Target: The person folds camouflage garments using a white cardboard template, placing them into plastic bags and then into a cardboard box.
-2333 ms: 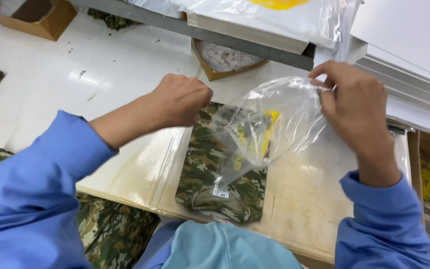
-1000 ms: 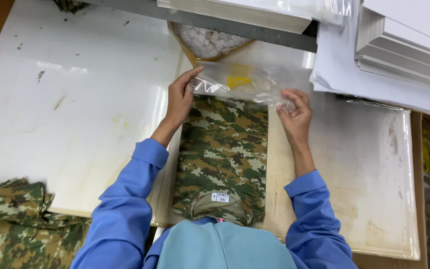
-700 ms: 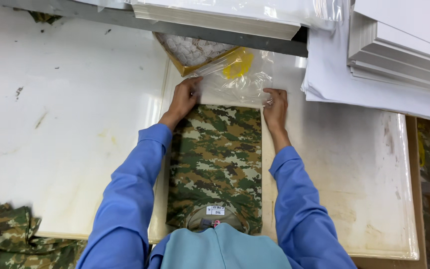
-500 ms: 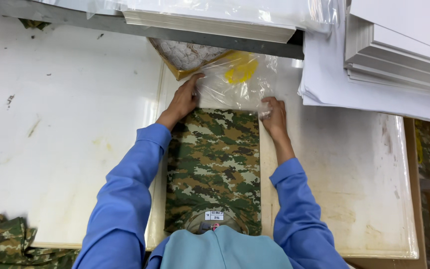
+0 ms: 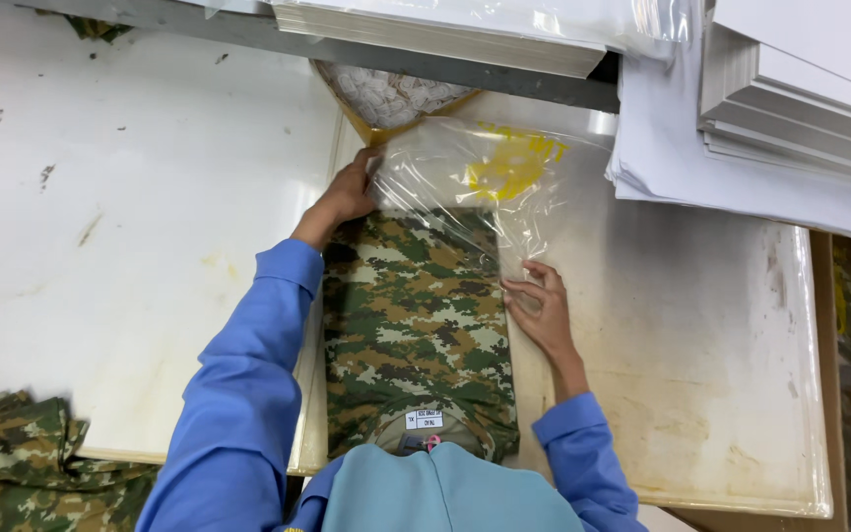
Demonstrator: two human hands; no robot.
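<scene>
On the stained white counter [image 5: 150, 197] a folded camouflage garment [image 5: 416, 325] lies partly inside a clear plastic bag [image 5: 475, 182]. The left hand [image 5: 345, 195] pinches the bag's left edge with curled fingers. The right hand [image 5: 542, 310] holds its right edge against the garment, fingers [image 5: 524, 288] loosely closed.

A scuffed white worktable [image 5: 130, 197] fills the view under even light, with a grey metal rail [image 5: 425, 59] along its far edge and what may be stacked white boards [image 5: 800, 89] at right.
</scene>
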